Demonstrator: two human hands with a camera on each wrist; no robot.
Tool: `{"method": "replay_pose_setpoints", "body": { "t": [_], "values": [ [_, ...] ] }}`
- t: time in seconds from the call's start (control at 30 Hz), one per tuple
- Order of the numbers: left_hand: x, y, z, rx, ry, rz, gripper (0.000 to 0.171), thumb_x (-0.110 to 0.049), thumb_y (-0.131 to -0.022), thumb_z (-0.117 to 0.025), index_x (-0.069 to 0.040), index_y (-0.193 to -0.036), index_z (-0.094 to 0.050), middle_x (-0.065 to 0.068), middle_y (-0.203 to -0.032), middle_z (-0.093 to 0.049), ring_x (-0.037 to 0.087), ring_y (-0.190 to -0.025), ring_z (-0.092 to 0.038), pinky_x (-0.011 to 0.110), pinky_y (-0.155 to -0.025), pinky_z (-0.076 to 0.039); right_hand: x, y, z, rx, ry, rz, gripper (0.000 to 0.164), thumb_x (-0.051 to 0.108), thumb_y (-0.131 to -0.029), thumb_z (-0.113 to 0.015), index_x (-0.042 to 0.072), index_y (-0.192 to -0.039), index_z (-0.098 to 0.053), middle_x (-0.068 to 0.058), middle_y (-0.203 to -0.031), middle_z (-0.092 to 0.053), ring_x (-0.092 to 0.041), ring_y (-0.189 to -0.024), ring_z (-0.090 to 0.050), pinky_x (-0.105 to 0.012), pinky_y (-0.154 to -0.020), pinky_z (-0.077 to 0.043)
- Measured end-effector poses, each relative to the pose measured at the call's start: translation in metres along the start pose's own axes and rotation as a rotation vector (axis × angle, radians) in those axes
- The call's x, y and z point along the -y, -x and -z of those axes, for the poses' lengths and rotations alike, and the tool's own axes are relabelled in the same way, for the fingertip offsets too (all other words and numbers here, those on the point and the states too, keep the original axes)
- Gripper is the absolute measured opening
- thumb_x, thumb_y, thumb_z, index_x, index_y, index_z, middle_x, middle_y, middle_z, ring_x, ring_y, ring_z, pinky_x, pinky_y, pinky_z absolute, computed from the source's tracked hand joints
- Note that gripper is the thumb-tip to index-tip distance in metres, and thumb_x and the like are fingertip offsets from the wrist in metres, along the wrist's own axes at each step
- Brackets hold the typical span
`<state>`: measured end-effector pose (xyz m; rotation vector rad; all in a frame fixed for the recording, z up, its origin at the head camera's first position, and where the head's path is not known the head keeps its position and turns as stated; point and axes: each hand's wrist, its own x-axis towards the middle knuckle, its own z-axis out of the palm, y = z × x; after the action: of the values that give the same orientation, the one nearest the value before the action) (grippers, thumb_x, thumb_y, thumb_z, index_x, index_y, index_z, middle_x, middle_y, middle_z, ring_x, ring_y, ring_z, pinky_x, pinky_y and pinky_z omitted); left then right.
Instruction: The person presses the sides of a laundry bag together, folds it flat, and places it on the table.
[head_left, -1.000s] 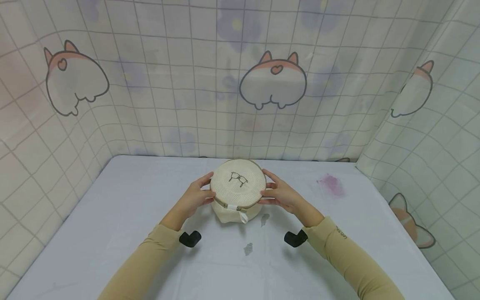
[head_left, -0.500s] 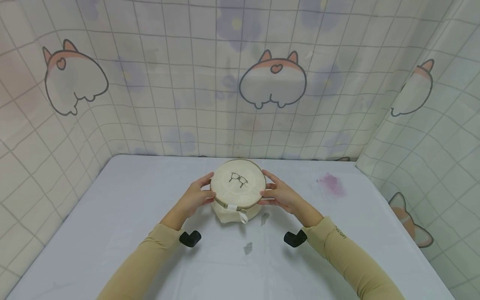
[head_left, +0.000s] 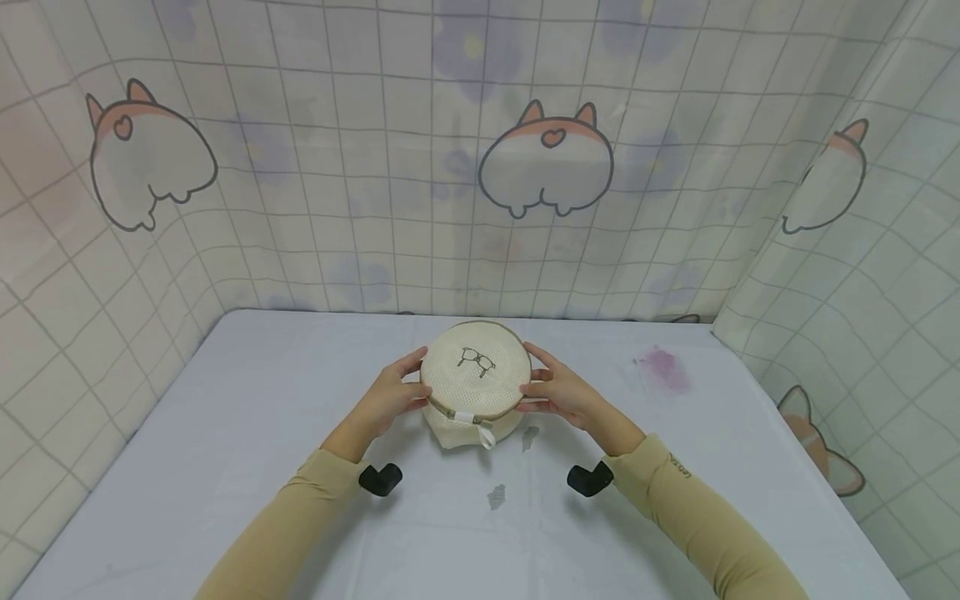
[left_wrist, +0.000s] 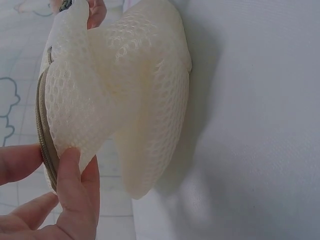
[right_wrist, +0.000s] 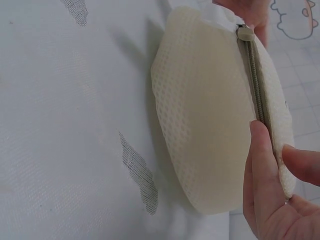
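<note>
A round cream mesh laundry bag (head_left: 477,371) sits near the table's far side, its lid printed with a pair of glasses. My left hand (head_left: 386,398) holds the bag's rim from the left, and my right hand (head_left: 566,393) holds it from the right. In the left wrist view, the thumb and fingers pinch the rim beside the brown zipper (left_wrist: 46,135); the mesh wall below sags inward. On the other side, the right wrist view has the fingers under the zipped edge, thumb on the lid. The zipper pull (right_wrist: 245,34) and a white tab (head_left: 487,435) face me.
A white cloth covers the table (head_left: 247,433), with grey marks (head_left: 497,497) in front of the bag and a pink stain (head_left: 663,369) to the right. A grid-patterned curtain (head_left: 330,167) with cartoon dogs encloses the back and sides. Black wrist cameras (head_left: 381,479) sit at both cuffs.
The bag's lid and both hands have come down very slightly toward me. The hold on the rim is the same.
</note>
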<state>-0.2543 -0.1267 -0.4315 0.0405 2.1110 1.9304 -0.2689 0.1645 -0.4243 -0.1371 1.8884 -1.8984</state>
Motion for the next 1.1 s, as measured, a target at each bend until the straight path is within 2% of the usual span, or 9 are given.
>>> {"method": "replay_pose_setpoints", "body": {
  "t": [0.3,0.6,1.1],
  "values": [
    [-0.0010,0.0004,-0.0019,-0.017,-0.008,0.024,0.077,0.011,-0.094,-0.055,-0.006,-0.163,-0.025,0.023,-0.164,-0.026,0.039,-0.134,-0.049,0.048,-0.108,-0.046,-0.0032,-0.0004,0.0006,-0.003,-0.002,-0.004,0.083,-0.013,-0.099,-0.052,0.014,-0.166,-0.011,-0.027,-0.132,-0.043,-0.020,-0.090,-0.065,-0.037,-0.086,-0.060],
    [0.0000,-0.0004,0.0000,0.000,-0.007,0.010,0.077,0.011,-0.093,-0.055,-0.004,-0.162,-0.025,0.025,-0.163,-0.025,0.039,-0.132,-0.049,0.049,-0.108,-0.046,-0.0048,-0.0011,0.0002,-0.009,0.001,-0.005,0.083,-0.013,-0.099,-0.052,0.015,-0.166,-0.012,-0.027,-0.132,-0.043,-0.021,-0.091,-0.065,-0.035,-0.085,-0.060],
    [0.0031,-0.0041,0.0048,0.009,-0.007,0.026,0.078,0.011,-0.093,-0.055,-0.006,-0.163,-0.026,0.023,-0.164,-0.025,0.039,-0.135,-0.046,0.048,-0.108,-0.046,-0.0069,-0.0025,-0.0012,-0.001,-0.016,-0.007,0.084,-0.013,-0.099,-0.052,0.014,-0.166,-0.011,-0.027,-0.131,-0.044,-0.021,-0.091,-0.065,-0.036,-0.085,-0.060]
  ]
}}
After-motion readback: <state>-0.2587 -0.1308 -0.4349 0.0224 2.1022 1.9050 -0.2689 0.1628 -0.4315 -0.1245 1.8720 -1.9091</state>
